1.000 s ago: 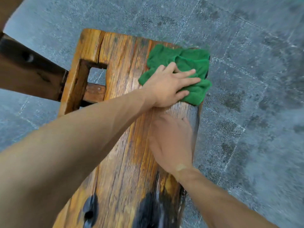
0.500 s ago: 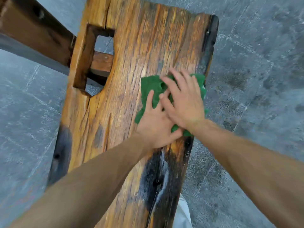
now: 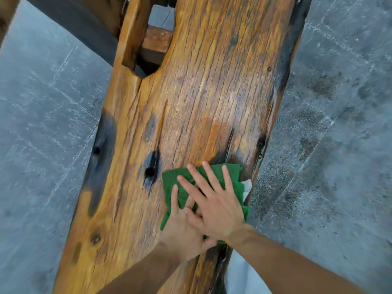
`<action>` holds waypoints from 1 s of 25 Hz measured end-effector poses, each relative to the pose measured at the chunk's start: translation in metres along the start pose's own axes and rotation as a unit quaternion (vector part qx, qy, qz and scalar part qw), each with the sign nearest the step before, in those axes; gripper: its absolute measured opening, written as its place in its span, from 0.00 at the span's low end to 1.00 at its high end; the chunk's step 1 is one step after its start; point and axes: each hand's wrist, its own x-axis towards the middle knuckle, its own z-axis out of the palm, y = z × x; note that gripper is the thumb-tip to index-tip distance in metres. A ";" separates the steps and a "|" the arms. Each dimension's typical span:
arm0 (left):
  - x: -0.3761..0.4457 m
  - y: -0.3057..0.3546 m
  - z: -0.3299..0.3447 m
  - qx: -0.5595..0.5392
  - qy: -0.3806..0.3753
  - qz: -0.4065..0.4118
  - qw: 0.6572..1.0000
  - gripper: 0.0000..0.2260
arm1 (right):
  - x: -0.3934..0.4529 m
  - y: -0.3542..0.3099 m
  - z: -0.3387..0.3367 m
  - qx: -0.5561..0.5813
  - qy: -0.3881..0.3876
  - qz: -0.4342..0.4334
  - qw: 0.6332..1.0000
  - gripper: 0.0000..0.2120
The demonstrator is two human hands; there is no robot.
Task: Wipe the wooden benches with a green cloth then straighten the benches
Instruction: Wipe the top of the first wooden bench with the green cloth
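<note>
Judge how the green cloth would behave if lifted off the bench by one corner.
The cloth is bunched and creased under both flat hands, so it would probably hang limp. It looks thin, so likely light. Its edge already drapes over the bench side, so it would likely slide off easily if pushed.

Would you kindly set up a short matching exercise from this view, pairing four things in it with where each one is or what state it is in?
Things:
1. green cloth
2. right hand
3. rectangular cut-out
4. stone floor

Places or states:
A. grey, on both sides of the wooden bench
B. spread flat, lying over the left hand
C. pressed under both hands near the bench's right edge
D. far end of the bench, toward its left edge

Pairs: 1-C, 2-B, 3-D, 4-A
</note>
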 end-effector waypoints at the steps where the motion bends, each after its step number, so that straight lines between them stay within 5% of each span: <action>1: 0.012 -0.003 -0.008 0.000 0.018 -0.013 1.000 0.36 | 0.010 0.010 -0.005 -0.011 0.003 -0.003 1.000 0.33; 5: 0.104 -0.028 -0.070 0.018 0.080 -0.072 0.994 0.36 | 0.090 0.091 -0.050 -0.084 0.031 0.019 0.996 0.30; 11: 0.237 -0.078 -0.165 0.064 0.163 -0.040 0.984 0.41 | 0.185 0.201 -0.114 -0.062 0.131 0.097 0.985 0.27; 20: 0.380 -0.142 -0.266 0.123 0.196 0.054 0.971 0.42 | 0.283 0.305 -0.173 -0.048 0.198 0.191 0.960 0.28; 25: 0.387 -0.140 -0.276 0.124 0.174 0.036 0.976 0.45 | 0.287 0.305 -0.178 -0.013 0.167 0.294 0.941 0.26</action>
